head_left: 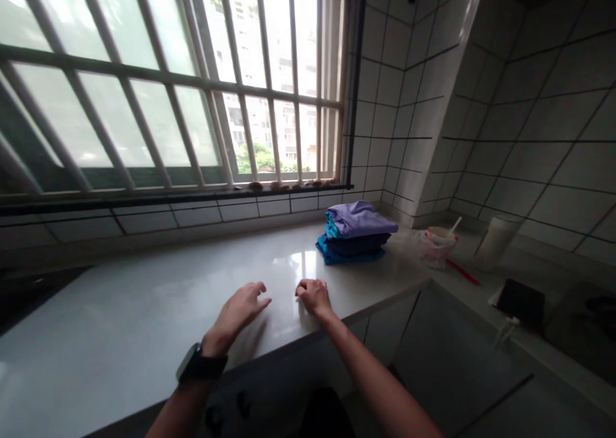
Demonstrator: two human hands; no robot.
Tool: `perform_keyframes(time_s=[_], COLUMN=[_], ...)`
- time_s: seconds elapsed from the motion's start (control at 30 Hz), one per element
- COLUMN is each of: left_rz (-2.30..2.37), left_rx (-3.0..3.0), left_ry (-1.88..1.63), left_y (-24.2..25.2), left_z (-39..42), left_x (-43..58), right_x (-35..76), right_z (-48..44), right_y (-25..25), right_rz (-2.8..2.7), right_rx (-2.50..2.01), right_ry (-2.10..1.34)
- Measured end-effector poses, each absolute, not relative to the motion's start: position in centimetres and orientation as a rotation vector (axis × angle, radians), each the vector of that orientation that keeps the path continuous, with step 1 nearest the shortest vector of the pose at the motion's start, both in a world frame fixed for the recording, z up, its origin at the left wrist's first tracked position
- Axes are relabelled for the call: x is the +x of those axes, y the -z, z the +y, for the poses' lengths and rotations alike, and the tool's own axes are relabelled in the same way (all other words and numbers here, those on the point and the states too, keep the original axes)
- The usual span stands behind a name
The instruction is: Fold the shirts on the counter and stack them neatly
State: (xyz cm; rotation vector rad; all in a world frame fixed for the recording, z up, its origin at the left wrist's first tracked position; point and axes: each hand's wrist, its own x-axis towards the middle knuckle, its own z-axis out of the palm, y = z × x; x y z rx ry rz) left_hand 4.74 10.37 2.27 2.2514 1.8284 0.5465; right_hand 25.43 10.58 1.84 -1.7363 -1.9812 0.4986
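Note:
My left hand, with a dark watch on its wrist, rests on the pale countertop with fingers stretched forward and a little curved, holding nothing. My right hand sits just to its right on the counter, fingers curled under into a loose fist, and I see nothing in it. Beyond both hands, near the corner, lies a stack of folded cloths: a purple one on top, dark blue and teal ones below. Neither hand touches the stack.
A barred window runs along the back wall above a tiled ledge. On the right counter stand a small plastic cup with a stick, a white container, a red stick and a dark flat object. A dark hob edge lies far left.

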Motion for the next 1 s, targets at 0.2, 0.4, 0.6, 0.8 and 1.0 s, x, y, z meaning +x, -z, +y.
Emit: perform_keyframes(time_s=[0.2,0.4,0.6,0.8,1.0], left_rz=[1.552,1.437,1.396,1.402,1.414], left_rx=[1.889,1.570,1.591,1.631,1.645], left_ry=[-1.147,-1.260,-1.245,-1.236,-1.222], left_y=[0.6,-1.0,-1.1,-1.4,-1.4], left_z=[5.0,4.8,4.5,4.5,4.6], left_x=[2.8,2.8,3.0,3.0,2.8], right_x=[25.3,24.5,24.0,24.1,28.9], right_z=[10.0,9.1,7.9,9.1,13.6], right_y=[-2.1,-2.8,-2.8,-6.1,-14.1], right_rz=[-2.071,-2.171,-2.294,-2.539,-2.308], right_rx=[-1.776,-1.825,-1.773,-1.750,-1.868], right_ry=[-0.378,-0.203,-0.051,-0.029,0.225])
